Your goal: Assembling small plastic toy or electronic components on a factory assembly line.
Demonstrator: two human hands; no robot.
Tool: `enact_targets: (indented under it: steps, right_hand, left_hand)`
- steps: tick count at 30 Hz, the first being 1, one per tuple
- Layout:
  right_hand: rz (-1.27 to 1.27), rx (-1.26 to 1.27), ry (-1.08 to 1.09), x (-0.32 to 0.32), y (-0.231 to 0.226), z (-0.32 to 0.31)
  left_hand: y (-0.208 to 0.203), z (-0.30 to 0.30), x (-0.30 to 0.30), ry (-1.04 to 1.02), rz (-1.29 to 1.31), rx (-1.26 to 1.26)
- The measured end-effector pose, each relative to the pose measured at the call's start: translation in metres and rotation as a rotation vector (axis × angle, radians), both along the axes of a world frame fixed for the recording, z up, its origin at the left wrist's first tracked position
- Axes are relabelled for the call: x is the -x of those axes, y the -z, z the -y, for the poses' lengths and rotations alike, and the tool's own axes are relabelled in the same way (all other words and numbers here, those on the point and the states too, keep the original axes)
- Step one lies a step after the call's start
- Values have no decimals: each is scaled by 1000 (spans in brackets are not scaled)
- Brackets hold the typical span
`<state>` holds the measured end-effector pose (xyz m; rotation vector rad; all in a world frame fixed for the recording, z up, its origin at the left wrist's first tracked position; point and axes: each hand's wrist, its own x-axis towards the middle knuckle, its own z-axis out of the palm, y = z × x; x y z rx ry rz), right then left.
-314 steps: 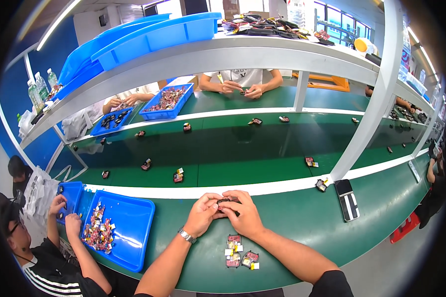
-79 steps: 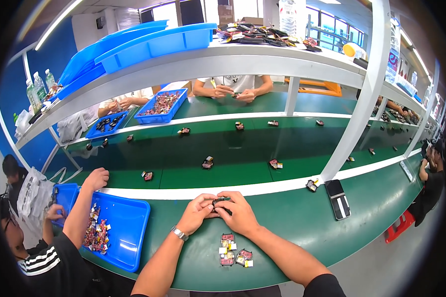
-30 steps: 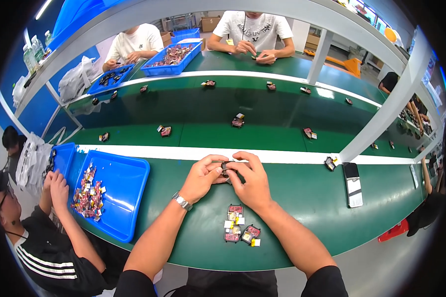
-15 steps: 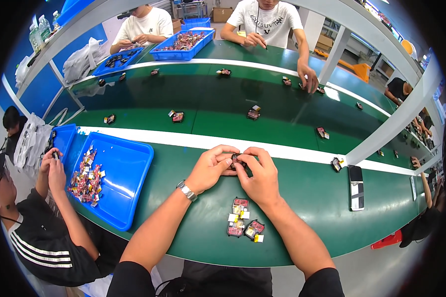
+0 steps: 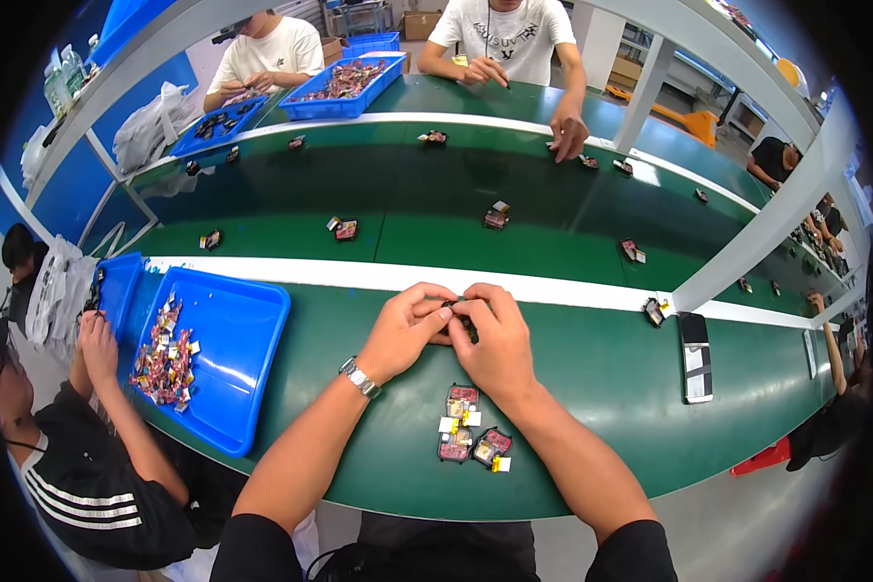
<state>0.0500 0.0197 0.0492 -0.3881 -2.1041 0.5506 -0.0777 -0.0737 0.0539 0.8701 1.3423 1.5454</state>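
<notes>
My left hand [image 5: 404, 332], with a metal-banded watch [image 5: 361, 377] at its wrist, meets my right hand [image 5: 498, 339] over the green bench. Between their closed fingertips they grip a small black casing [image 5: 468, 327], mostly covered by the fingers. Just below my hands, towards me, lie three small black-framed units with red circuit boards: an upper one [image 5: 464, 395], a lower one [image 5: 453, 448] and one to the right [image 5: 493, 444]. White and yellow tabs stick out from them.
At left, a blue tray [image 5: 225, 361] holds a heap of small red-and-white parts. A phone [image 5: 695, 357] lies to the right, near a grey post [image 5: 747, 240]. Beyond the white strip [image 5: 378, 272], similar units sit spaced along a green belt [image 5: 427, 233]. Co-workers sit around.
The view has shifted slightly. My fingers have turned around the casing, which shows less now. Across the belt, a co-worker's hand has moved left among the units.
</notes>
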Motion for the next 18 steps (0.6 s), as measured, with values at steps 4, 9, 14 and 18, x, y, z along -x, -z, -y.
enact_targets:
  steps: [4,9,14,18]
  right_hand:
    - [-50,47,-135,-4,1,-7]
    - [-82,411,-165,-2,1,-2]
    - [-1,538,-217,-5,3,-12]
    - [17,567,-220,-2,9,-21]
  left_hand:
    - [9,-1,0,-63,-33,-19]
    - [17,0,-4,-136,-142,-26]
    - [16,-1,-7,-130,-220,-16]
    - [17,1,-7,-269,-232,-140]
